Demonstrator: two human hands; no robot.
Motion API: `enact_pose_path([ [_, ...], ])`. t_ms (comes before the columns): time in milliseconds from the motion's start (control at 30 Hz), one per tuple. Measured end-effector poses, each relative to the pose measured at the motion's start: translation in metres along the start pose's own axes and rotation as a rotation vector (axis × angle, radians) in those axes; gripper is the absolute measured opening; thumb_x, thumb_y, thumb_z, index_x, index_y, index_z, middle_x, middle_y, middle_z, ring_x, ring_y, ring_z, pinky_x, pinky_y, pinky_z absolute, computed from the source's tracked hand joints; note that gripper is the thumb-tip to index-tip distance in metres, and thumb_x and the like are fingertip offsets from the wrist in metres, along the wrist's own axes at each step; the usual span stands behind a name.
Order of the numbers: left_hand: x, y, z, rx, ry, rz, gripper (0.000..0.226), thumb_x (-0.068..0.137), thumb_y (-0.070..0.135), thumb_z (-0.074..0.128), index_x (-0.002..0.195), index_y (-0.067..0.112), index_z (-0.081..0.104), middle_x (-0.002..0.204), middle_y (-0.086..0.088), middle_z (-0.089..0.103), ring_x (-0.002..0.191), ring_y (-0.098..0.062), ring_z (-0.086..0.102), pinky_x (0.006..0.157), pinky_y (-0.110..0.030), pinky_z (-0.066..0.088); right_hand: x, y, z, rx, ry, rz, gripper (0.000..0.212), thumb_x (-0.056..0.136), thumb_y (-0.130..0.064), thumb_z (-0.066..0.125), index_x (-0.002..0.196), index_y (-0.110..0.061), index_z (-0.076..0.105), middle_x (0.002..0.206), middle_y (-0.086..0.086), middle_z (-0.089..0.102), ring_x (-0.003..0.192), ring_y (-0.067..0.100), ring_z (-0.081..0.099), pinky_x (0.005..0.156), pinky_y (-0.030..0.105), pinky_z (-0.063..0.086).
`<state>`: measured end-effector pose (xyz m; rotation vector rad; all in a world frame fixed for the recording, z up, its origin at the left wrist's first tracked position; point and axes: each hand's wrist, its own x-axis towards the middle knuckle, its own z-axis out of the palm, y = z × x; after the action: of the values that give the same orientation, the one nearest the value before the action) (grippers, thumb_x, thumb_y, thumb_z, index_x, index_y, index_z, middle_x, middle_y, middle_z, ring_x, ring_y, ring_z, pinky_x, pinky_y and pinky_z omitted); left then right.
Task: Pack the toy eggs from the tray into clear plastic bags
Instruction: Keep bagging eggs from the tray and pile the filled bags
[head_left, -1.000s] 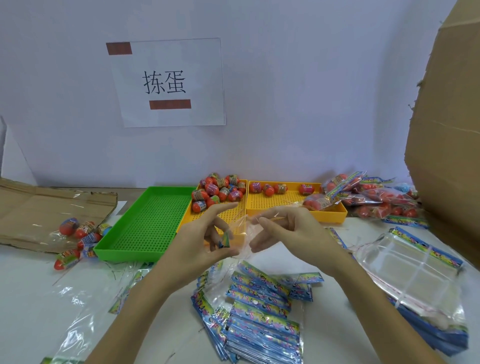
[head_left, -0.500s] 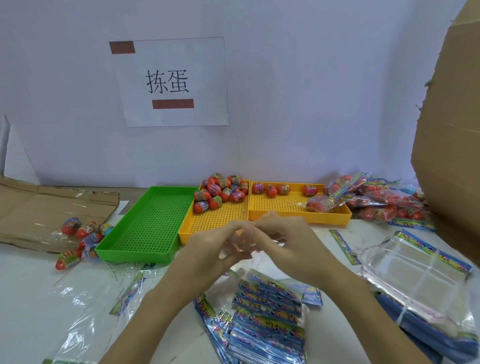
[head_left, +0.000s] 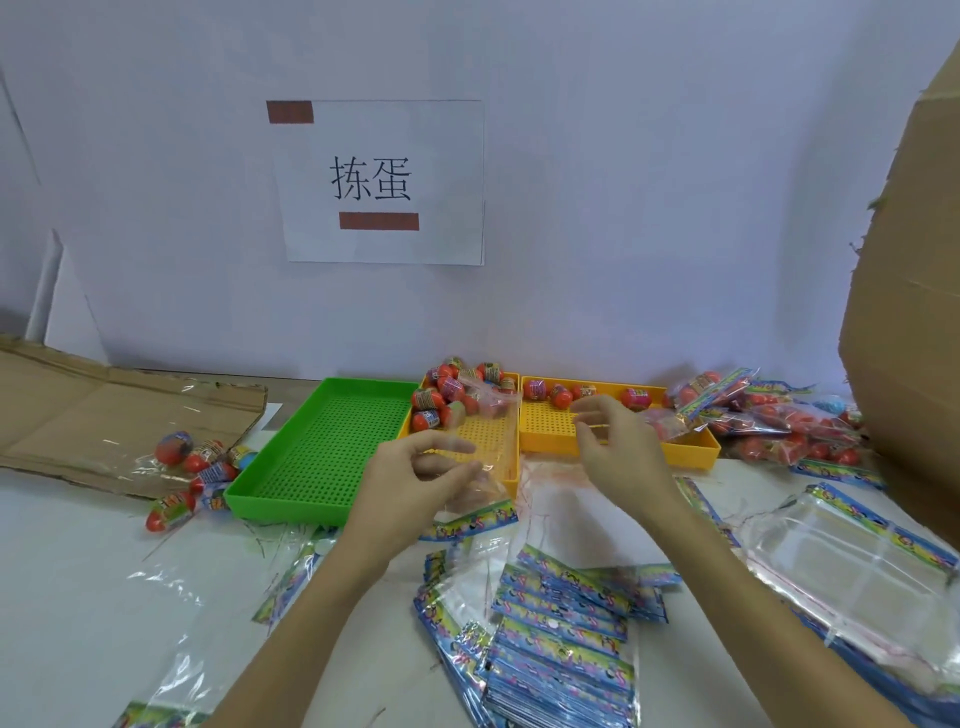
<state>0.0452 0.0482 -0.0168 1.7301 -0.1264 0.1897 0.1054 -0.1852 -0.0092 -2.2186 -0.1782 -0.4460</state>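
Observation:
My left hand (head_left: 415, 478) pinches a clear plastic bag (head_left: 488, 441) that stands upright in front of the left yellow tray (head_left: 511, 483). Its coloured header hangs below my fingers. Red toy eggs (head_left: 447, 395) are piled at the back of that tray. A few more eggs (head_left: 561, 396) lie along the back of the right yellow tray (head_left: 701, 449). My right hand (head_left: 618, 447) hovers over the right tray with fingers loosely curled and nothing visible in them, apart from the bag.
An empty green tray (head_left: 322, 447) sits left of the yellow ones. Loose eggs (head_left: 197, 462) lie by flattened cardboard (head_left: 104, 410) at the left. Filled bags (head_left: 769, 415) pile at the right beside a tall cardboard box (head_left: 909, 312). Empty bags (head_left: 561, 639) are stacked in front.
Both hands were together on the bag half a second ago. Now they have parted: my right hand has let go and moved right, while my left hand keeps the bag raised.

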Motion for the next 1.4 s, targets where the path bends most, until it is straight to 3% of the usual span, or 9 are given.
enact_pose_path([
  [167,-0.001,0.001,0.002,-0.12,-0.023,-0.035,0.017,0.088,0.002,0.081,0.104,0.003,0.074,0.076,-0.013,0.079,0.065,-0.019,0.078,0.057,-0.019,0.057,0.063,0.0,0.019,-0.231,-0.05,0.04,0.037,0.102,-0.003,0.046,0.135,-0.006,0.063,0.136,0.013,0.066,0.124,0.031,0.06,0.101,0.036,0.047],
  [300,0.0,-0.001,0.002,-0.11,-0.049,-0.035,0.018,0.089,0.003,0.081,0.105,0.002,0.073,0.079,-0.016,0.079,0.067,-0.024,0.079,0.06,-0.026,0.06,0.098,0.01,0.034,-0.354,-0.242,0.03,0.049,0.104,0.0,0.043,0.151,-0.01,0.048,0.158,0.013,0.046,0.143,0.032,0.045,0.114,0.04,0.039],
  [500,0.004,-0.003,0.001,-0.093,-0.072,-0.026,0.022,0.086,0.007,0.085,0.106,0.006,0.074,0.081,-0.017,0.079,0.073,-0.03,0.08,0.066,-0.036,0.066,0.102,0.03,0.043,-0.513,-0.17,0.001,0.03,0.087,0.001,0.07,0.116,-0.005,0.074,0.116,0.014,0.068,0.108,0.031,0.061,0.088,0.037,0.052],
  [600,0.005,-0.004,0.002,-0.088,-0.064,-0.033,0.026,0.084,0.008,0.086,0.106,0.006,0.074,0.081,-0.018,0.079,0.072,-0.03,0.079,0.065,-0.038,0.066,0.094,0.023,0.042,-0.391,-0.055,0.022,0.025,0.089,-0.003,0.073,0.115,-0.004,0.075,0.113,0.015,0.071,0.106,0.028,0.063,0.087,0.036,0.051],
  [733,0.005,-0.006,0.001,-0.07,-0.041,-0.043,0.026,0.082,0.01,0.088,0.105,0.009,0.074,0.081,-0.017,0.079,0.073,-0.033,0.079,0.067,-0.044,0.067,0.063,0.005,0.035,0.009,0.1,0.112,0.039,0.098,-0.016,0.067,0.136,-0.009,0.063,0.125,0.008,0.069,0.094,0.014,0.062,0.083,0.026,0.051],
  [833,0.004,-0.006,0.002,-0.038,-0.043,-0.047,0.025,0.084,0.011,0.087,0.104,0.008,0.073,0.079,-0.015,0.079,0.073,-0.032,0.079,0.069,-0.048,0.067,0.029,0.0,0.028,0.091,0.132,0.082,0.046,0.097,-0.013,0.065,0.143,-0.011,0.059,0.13,0.002,0.065,0.105,0.012,0.062,0.092,0.025,0.05],
  [1033,0.003,-0.004,0.002,0.026,-0.023,-0.071,0.026,0.084,0.014,0.088,0.105,0.008,0.073,0.078,-0.012,0.08,0.072,-0.029,0.08,0.07,-0.047,0.066,-0.026,-0.004,0.023,0.309,0.077,0.043,0.036,0.091,-0.008,0.072,0.121,-0.027,0.068,0.113,-0.013,0.068,0.099,-0.007,0.063,0.088,0.015,0.055],
  [1200,0.002,-0.004,0.002,0.071,-0.039,-0.072,0.029,0.083,0.014,0.089,0.106,0.012,0.072,0.078,-0.01,0.08,0.071,-0.028,0.08,0.067,-0.045,0.067,-0.036,-0.017,0.014,0.641,0.066,0.15,0.035,0.087,-0.012,0.082,0.112,-0.028,0.064,0.098,-0.007,0.074,0.086,0.003,0.071,0.068,0.013,0.054],
  [1400,0.0,-0.003,0.01,0.129,-0.078,0.006,0.035,0.08,0.016,0.091,0.109,0.016,0.071,0.076,-0.005,0.08,0.068,-0.025,0.079,0.062,-0.038,0.066,-0.042,-0.037,-0.003,0.525,0.134,-0.154,0.032,0.091,-0.021,0.079,0.12,-0.031,0.067,0.11,-0.011,0.067,0.086,0.009,0.068,0.071,0.019,0.056],
])
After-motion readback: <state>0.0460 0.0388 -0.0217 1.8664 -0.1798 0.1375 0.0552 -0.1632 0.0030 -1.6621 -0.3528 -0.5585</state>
